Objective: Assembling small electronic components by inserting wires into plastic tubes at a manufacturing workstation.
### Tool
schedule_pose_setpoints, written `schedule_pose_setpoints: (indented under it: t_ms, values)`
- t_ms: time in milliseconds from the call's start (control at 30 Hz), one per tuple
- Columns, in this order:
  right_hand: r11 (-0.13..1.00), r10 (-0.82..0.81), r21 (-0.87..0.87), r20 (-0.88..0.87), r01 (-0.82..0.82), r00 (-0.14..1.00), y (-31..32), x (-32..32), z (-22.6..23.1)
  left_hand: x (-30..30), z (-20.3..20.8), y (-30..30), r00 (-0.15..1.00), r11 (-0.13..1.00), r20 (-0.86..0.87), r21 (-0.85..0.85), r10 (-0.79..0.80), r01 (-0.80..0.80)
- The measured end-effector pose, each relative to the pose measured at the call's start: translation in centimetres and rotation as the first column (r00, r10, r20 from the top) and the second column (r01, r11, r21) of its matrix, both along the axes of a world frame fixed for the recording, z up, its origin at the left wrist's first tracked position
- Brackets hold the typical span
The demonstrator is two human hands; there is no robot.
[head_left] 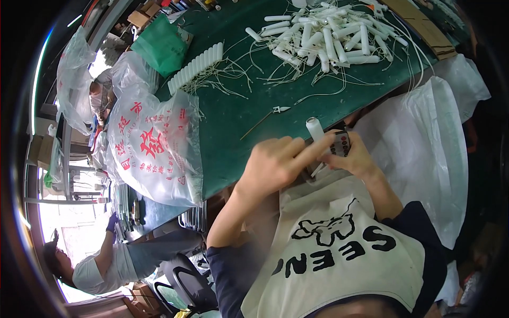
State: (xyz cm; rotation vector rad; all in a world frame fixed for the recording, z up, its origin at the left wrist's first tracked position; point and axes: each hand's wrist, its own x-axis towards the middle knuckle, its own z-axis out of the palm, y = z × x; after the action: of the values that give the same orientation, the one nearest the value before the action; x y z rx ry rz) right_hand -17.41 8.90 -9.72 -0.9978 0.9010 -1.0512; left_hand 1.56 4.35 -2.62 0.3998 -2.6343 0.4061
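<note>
In front of my chest, my two hands meet over the table's near edge. My left hand (275, 161) is closed, its index finger reaching to my right hand (352, 156). The right fingers wrap round a small grey block with dark and red round marks (341, 144). Between the hands a white plastic tube (314, 129) stands up, its open end away from me; its lower part is hidden, and I cannot tell which hand grips it. Below the fingers a thin pale piece (317, 170) sticks out. Past the tube, a thin stick with a white tip (278, 109) lies on the green table.
A heap of white tubes with wires (331, 40) lies on the green tabletop (233, 122). A row of tubes (196, 68) lies left of it, near a green bag (161, 45) and a printed plastic bag (154, 148). A white sack (419, 138) hangs at right. Another person (101, 265) works at left.
</note>
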Motion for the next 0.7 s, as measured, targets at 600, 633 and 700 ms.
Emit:
schedule_pose_setpoints:
  t_ms: [600,633,700]
  values:
    - [0.863,-0.289,-0.503,-0.427,0.041,0.857,-0.1,0.8,-0.1,0.7,0.5,-2.0,0.966,0.814,-0.126,0.57,0.225,-0.115]
    - [0.864,-0.302,-0.501,-0.441,0.047,0.845,-0.1,0.8,0.0,0.7,0.6,-2.1,0.966,0.813,-0.125,0.57,0.224,-0.115]
    - [0.865,-0.316,-0.499,-0.455,0.055,0.833,-0.1,0.7,0.1,0.6,0.7,-2.2,0.965,0.822,-0.128,0.557,0.227,-0.119]
